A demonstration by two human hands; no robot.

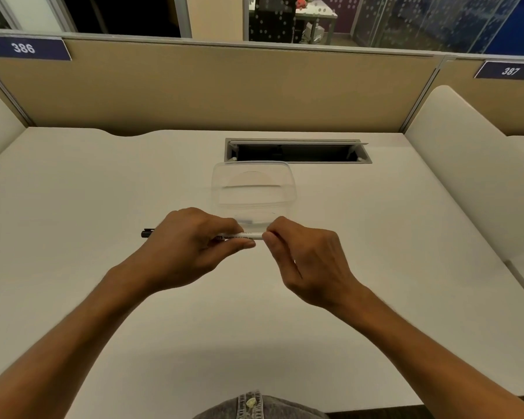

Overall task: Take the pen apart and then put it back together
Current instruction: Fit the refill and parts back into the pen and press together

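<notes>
Only the head view to go on here, so: you've got the pen (245, 236) held up over the white desk (103, 313) right in the middle of the frame, just below the clear plastic container (253, 189) that sits toward the grey cable slot (297, 151) in the upper middle. Your left hand (188, 243) is wrapped around the barrel, thumb underneath and fingers over the top, so that's a proper closed grasp on the pen. Your right hand (303, 258) is pinching the pen's right end between thumb and fingertips; whatever sits at that tip is hidden by your fingers, so I can't tell what part you've got. The pen lies pretty much horizontal, long axis running left to right across the frame, with the black end poking out past your left hand toward the left edge and the white printed barrel showing in the gap between your hands. Handling-wise I'd guess it's light, stiff plastic, smooth enough to spin in your fingers, so keep the left hand firm on the barrel and work at the very end with the right. Small inner bits could drop and roll, so staying low over the desk seems smart.
</notes>
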